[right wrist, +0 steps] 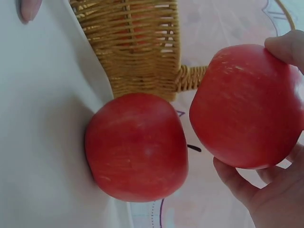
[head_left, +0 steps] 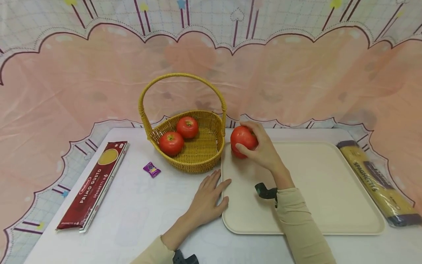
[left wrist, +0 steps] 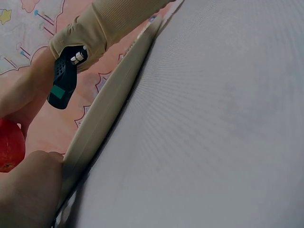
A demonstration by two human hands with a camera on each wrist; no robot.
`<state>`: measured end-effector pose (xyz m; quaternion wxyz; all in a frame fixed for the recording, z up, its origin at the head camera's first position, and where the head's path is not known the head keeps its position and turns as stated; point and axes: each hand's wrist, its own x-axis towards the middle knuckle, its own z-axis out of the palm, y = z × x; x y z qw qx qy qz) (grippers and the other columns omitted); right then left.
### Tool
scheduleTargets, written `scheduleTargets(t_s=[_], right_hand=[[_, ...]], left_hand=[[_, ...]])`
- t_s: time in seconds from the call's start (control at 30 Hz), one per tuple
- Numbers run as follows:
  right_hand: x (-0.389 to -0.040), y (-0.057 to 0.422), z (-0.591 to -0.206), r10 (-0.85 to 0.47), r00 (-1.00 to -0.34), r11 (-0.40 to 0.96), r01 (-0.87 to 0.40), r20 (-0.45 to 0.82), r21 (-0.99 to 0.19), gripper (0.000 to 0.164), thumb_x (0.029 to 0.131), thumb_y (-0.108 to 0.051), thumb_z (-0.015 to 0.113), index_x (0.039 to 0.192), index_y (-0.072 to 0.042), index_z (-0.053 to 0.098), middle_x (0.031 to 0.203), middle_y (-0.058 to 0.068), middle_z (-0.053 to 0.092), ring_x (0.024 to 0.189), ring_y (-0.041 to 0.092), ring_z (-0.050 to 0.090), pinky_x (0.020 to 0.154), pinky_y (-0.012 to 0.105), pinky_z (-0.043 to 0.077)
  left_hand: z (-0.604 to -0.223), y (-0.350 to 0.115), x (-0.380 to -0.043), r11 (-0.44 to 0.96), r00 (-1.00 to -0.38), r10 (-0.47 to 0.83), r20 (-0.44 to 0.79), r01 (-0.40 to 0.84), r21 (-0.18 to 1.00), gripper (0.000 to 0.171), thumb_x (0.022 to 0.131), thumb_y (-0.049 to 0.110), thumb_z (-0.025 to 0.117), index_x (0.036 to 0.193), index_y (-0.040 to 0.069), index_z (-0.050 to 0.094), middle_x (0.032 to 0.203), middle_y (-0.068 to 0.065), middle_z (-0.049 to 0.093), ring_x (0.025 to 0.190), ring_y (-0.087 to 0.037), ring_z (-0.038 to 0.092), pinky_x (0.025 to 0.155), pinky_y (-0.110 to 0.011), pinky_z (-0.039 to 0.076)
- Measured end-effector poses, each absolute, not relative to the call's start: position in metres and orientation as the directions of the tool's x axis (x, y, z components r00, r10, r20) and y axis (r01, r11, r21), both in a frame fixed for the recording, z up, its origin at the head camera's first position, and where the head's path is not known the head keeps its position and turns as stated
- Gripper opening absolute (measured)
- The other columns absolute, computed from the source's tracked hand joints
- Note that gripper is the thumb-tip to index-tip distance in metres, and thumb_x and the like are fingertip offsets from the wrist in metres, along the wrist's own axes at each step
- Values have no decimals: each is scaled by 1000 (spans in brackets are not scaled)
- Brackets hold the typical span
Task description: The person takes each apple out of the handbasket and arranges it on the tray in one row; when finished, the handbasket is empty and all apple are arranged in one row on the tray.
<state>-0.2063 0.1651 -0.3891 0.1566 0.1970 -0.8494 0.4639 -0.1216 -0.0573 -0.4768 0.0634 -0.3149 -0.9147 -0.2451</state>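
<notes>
My right hand [head_left: 263, 148] grips a red apple [right wrist: 247, 107] above the far left corner of the beige tray [head_left: 316, 190]. In the right wrist view, fingers and thumb hold this apple at its sides, apart from another red apple [right wrist: 137, 147] with a dark stem that sits on the tray; the head view mostly hides that one. My left hand [head_left: 209, 200] lies flat with fingers spread, palm toward the table, its thumb and fingertips at the tray's left edge. Just beyond it stands a yellow wicker basket [head_left: 197, 167], where two red apples [head_left: 171, 143] lie on the left side.
The basket's tall arched handle [head_left: 181, 74] rises beside the right hand. A small purple wrapped candy [head_left: 152, 169] lies left of the basket. A red spaghetti pack [head_left: 93, 187] is farther left, and a yellow spaghetti pack [head_left: 379, 183] lies along the tray's right edge.
</notes>
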Motion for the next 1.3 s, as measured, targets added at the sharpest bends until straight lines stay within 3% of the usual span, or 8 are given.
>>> scheduleTargets(t_s=[0.5,1.1,1.3], right_hand=[[-207,179,-388,-106,-911,505,-395,399,-768,65,77,-33,76,134,-35,46,134,-6,48,116,15,49,96,46,47],[-213,194,-396,-53,-927,524,-342,371,-780,69,72,-35,81,133,-37,48,137,-2,41,124,21,42,100,52,43],[-213,199,-399,-38,-929,511,-334,367,-792,69,72,-35,81,132,-44,47,137,-3,40,124,20,42,101,53,42]], left_hand=[[-476,-57,-122,671,-786,548,286,617,411,49,90,32,51,137,16,49,151,-19,32,143,-31,26,116,-49,23],[-478,-58,-123,669,-788,546,283,614,419,49,91,32,50,137,16,49,151,-19,32,143,-32,26,116,-50,22],[-478,-58,-123,666,-784,550,286,619,416,49,91,32,50,137,16,48,151,-18,32,143,-32,27,115,-50,23]])
